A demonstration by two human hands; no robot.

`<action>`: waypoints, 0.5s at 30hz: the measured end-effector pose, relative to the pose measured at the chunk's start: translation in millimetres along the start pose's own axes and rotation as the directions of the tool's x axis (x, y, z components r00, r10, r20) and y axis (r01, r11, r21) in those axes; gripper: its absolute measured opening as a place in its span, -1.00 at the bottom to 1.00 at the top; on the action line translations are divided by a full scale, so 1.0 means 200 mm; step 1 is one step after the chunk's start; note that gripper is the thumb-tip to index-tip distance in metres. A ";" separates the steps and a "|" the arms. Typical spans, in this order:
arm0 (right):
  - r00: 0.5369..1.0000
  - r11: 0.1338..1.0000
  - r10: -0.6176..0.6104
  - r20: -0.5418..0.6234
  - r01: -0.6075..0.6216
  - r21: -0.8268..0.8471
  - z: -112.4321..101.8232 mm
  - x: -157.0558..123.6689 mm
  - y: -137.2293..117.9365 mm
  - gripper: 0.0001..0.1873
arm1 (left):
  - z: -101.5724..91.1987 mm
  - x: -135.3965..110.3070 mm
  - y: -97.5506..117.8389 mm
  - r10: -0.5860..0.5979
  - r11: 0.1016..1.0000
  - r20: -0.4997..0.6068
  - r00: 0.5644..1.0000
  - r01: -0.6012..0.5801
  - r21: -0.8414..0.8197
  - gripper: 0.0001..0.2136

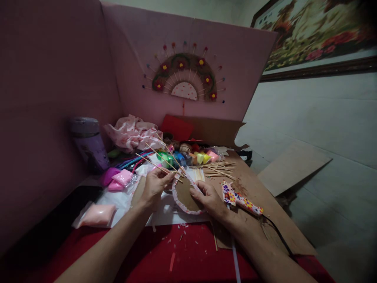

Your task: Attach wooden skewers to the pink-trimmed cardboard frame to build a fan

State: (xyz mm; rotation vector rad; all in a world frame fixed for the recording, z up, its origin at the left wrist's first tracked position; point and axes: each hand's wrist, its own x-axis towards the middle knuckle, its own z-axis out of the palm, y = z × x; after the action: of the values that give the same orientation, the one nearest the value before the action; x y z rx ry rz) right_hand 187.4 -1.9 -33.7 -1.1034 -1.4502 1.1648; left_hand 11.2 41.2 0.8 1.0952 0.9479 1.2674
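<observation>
My left hand [154, 186] pinches the near ends of several thin wooden skewers [159, 156] that fan up and to the left. My right hand [207, 198] grips the right edge of a cardboard half-disc [183, 193] with a pale clay rim. The skewer tips meet the half-disc's top edge. Both hands are closed on what they hold, low in the middle of the view.
Loose skewers [219, 168] lie behind the hands, beside coloured clay packs [203, 157]. Pink clay bags [98, 214] sit at left, near a purple cup [88, 143] and pink cloth [132, 131]. A finished fan [185, 76] hangs on the pink board. A dotted strip [241, 200] lies at right.
</observation>
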 end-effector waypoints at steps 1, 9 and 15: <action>1.000 1.000 0.001 -0.001 -0.001 -0.002 0.00 0.00 0.00 -0.64 | 0.00 0.00 0.00 0.001 1.000 -0.002 1.000 -0.001 0.001 -0.69; 1.000 1.000 0.001 -0.004 -0.001 -0.022 0.00 0.00 0.00 -0.66 | 0.01 -0.01 0.01 0.003 1.000 -0.018 1.000 -0.003 -0.009 -0.70; 1.000 1.000 0.001 -0.007 -0.001 -0.020 0.00 0.00 0.00 -0.65 | 0.01 0.00 0.00 0.010 1.000 -0.015 1.000 -0.010 -0.010 -0.71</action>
State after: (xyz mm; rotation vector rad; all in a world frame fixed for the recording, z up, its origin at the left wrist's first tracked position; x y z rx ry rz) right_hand 187.9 -2.0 -32.7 -1.1213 -1.4589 1.1478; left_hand 12.3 40.2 1.7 1.0851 0.9469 1.2893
